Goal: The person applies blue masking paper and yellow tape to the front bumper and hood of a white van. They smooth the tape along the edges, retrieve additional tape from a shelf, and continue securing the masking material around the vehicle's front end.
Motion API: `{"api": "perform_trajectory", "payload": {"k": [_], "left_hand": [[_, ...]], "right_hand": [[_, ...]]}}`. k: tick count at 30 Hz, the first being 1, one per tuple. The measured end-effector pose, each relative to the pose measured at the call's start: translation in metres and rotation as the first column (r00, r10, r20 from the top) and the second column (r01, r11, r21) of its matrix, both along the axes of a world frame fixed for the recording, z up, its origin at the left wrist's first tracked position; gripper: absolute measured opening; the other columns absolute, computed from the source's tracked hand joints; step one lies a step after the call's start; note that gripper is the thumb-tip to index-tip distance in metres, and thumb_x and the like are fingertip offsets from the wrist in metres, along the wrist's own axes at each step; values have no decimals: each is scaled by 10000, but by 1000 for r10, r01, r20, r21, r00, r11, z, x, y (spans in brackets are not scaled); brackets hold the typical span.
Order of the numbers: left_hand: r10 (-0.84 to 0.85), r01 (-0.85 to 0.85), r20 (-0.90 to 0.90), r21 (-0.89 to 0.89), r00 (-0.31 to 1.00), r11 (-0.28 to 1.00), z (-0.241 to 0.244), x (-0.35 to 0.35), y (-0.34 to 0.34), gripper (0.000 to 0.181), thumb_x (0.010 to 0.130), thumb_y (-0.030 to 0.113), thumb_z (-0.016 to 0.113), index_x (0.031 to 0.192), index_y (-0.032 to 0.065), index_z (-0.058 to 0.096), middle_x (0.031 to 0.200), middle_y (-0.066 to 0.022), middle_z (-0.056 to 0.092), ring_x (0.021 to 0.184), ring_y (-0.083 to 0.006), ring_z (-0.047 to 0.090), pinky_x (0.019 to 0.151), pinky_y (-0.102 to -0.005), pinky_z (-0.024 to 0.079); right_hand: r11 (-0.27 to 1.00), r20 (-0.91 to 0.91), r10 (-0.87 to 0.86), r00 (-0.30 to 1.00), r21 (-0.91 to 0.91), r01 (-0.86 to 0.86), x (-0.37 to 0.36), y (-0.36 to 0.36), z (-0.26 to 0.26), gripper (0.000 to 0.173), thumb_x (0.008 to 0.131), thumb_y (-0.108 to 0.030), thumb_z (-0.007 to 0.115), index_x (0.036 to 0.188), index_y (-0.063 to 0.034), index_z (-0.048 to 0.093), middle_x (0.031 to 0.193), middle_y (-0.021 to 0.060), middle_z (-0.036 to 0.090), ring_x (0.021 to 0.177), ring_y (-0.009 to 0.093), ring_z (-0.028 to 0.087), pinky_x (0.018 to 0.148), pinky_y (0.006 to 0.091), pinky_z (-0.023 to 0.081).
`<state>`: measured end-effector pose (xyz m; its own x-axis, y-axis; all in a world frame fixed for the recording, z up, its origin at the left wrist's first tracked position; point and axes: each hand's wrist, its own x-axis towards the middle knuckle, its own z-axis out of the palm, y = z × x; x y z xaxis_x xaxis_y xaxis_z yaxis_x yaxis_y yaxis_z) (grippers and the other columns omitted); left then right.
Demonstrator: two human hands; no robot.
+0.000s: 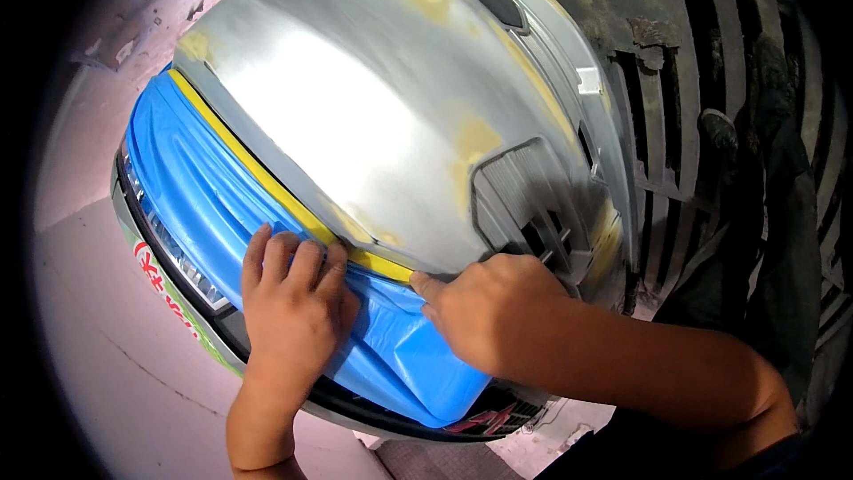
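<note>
A grey vehicle body panel (320,87), with yellowish filler patches, curves before me. Below its edge, blue plastic masking film (200,167) covers part of the vehicle in folds. A narrow strip of yellow masking tape (253,167) runs along the film's upper border, beside the panel seam. My left hand (300,287) rests on the film with fingers bent and apart, fingertips just below the tape. At the tape's lower right stretch, my right hand (493,313) touches the strip with an outstretched finger. Its other fingers are curled, and whether they hold anything is hidden.
A clear-lensed lamp (176,240) shows below the film. A green sticker with red writing (166,293) is on the outer edge. Beside the panel lies a vent grille (526,193). Dark-trousered legs (753,280) stand on slatted floor grating (720,27) at the right.
</note>
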<state>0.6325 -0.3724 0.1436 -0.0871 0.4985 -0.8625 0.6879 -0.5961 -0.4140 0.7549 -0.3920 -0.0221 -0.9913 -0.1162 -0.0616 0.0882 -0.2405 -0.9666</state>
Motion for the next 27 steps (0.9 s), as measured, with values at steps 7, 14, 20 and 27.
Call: {"api": "perform_trajectory", "payload": {"k": [7, 14, 20, 27], "left_hand": [[122, -101, 161, -130, 979, 986, 2, -4, 2, 484, 574, 110, 688, 1054, 50, 681, 1061, -102, 595, 1089, -300, 549, 1052, -515, 384], [215, -206, 126, -81, 968, 975, 5, 1, 3, 496, 610, 102, 635, 1102, 61, 678, 1088, -128, 599, 1119, -327, 545, 1070, -534, 361], [208, -204, 100, -48, 973, 978, 3, 6, 0, 497, 619, 94, 623, 1112, 63, 680, 1098, -131, 594, 1125, -331, 542, 1081, -541, 343], [181, -179, 55, -40, 982, 983, -2, 9, -4, 481, 614, 93, 633, 1091, 55, 683, 1088, -124, 589, 1130, -332, 534, 1089, -535, 337]], "right_hand": [[996, -60, -65, 996, 53, 68, 3, -5, -1, 443, 1007, -326, 443, 1344, -47, 517, 719, 115, 670, 622, 220, 661, 544, 350, 543], [963, -114, -234, 965, 109, 246, 17, -12, -7, 453, 1001, -319, 454, 1343, -27, 509, 613, 98, 627, 449, 202, 587, 405, 347, 493], [945, -169, -324, 931, -4, 328, 24, -19, -22, 505, 986, -391, 479, 1392, -92, 483, 643, 137, 623, 485, 215, 607, 436, 347, 501], [986, -173, -138, 975, -117, 118, 21, -25, -24, 519, 1011, -375, 425, 1413, -46, 429, 611, 102, 622, 478, 190, 614, 446, 359, 524]]}}
